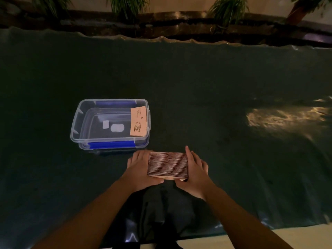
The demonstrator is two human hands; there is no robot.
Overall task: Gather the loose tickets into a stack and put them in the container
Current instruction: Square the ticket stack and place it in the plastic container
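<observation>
A thick stack of tickets (168, 164) stands on edge near the table's front, so I look down on their many thin edges. My left hand (139, 168) presses against its left end and my right hand (195, 174) against its right end, with both thumbs at the near side. A clear plastic container (77, 121) with blue latches sits just behind and to the left of the stack. One pale orange ticket (139, 121) leans inside against its right wall.
The table is covered by a dark green cloth under clear plastic sheeting (215, 87), with a glare patch (280, 119) at the right. Potted plants (129, 6) line a ledge beyond the far edge. My dark-clothed lap (161, 212) is at the front edge.
</observation>
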